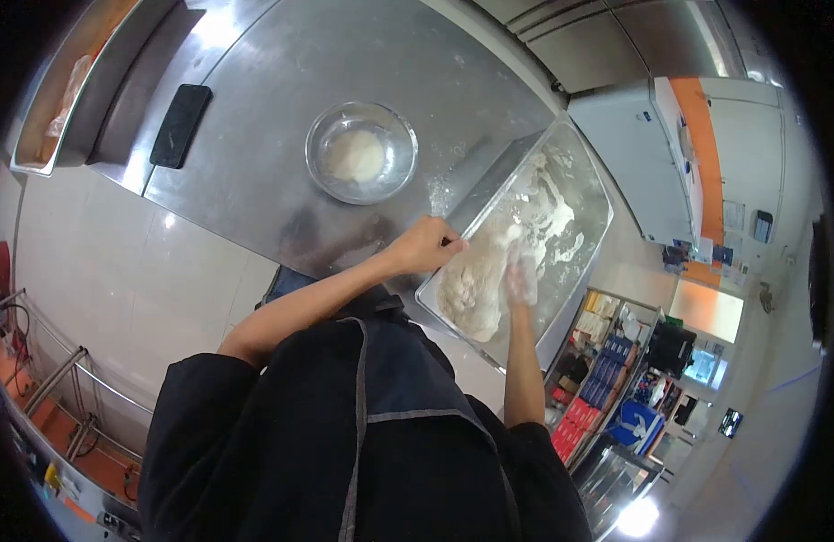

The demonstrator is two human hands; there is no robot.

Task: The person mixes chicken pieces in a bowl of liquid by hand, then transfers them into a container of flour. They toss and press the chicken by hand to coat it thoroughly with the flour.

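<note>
A deep metal tray point(607, 210) stands at the right end of the steel table, with a lump of pale dough point(471, 291) in its near left part and loose white flour point(557, 212) spread over its floor. My left hand point(426, 244) is closed on the tray's left rim. Inside the tray, just right of the dough, my right hand point(521, 275) is coated with flour, its fingers stretched out and pointing away from me. What its palm touches is hidden. On the table left of the tray sits a clear bowl point(405, 135) with white powder point(356, 155) in it.
A black phone point(180, 126) lies on the steel table point(263, 108). Another metal container point(37, 168) is at the far left. Beyond the tray stands a white cabinet point(629, 144). Shelves point(607, 361) with boxes are at the right.
</note>
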